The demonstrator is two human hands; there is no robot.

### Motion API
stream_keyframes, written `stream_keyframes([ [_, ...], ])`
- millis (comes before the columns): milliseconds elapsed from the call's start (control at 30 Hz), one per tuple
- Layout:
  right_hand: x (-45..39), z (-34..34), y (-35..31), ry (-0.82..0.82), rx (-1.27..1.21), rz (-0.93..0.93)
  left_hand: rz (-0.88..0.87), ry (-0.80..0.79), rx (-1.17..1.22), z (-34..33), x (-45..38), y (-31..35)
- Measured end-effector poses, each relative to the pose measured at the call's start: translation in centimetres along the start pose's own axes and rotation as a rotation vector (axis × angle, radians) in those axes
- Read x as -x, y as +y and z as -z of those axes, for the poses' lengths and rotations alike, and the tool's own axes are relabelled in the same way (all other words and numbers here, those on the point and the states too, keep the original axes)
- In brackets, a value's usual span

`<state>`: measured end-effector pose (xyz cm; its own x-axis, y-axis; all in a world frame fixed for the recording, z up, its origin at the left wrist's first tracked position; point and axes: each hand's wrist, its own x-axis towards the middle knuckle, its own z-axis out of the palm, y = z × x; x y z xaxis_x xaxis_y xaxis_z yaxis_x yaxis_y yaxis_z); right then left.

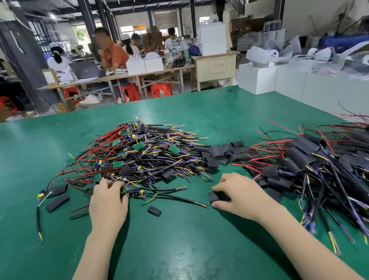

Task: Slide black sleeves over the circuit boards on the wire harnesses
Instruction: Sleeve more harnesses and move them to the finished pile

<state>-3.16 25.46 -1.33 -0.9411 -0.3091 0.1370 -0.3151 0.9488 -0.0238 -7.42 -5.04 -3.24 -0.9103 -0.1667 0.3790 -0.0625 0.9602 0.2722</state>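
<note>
Boxes [262, 79], white, line the green table's [191, 243] far right edge (contents unclear). We note the left hand [108, 205] pinching a circuit board [124, 190] at the unsleeved pile's [134, 153] near edge; right hand [236, 194] curls around a black sleeve [215, 197], beside the sleeved harnesses [321, 165].

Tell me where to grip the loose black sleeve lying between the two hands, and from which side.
Pinch the loose black sleeve across its long flat edges, coming from above. It lies flat and alone on the green table, so neither open end gets crushed.
</note>
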Motion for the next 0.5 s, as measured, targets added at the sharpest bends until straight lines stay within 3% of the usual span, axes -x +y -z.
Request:
stream_keyframes([
  [133,0.3,0.6,0.2,0.003,-0.062,0.007,0.039,-0.041,0.117,1.4,0.1,-0.1],
  [267,0.5,0.9,0.4,-0.052,-0.137,0.029,0.014,0.175,0.384,3.3,0.4,0.8],
  [367,0.7,1.1,0.4,-0.065,-0.139,0.048,0.02,0.307,0.838,5.0,0.5,1.6],
  [500,0.7,1.5,0.3,-0.072,-0.087,0.059,0.101,0.247,1.56,6.9,0.5,2.3],
])
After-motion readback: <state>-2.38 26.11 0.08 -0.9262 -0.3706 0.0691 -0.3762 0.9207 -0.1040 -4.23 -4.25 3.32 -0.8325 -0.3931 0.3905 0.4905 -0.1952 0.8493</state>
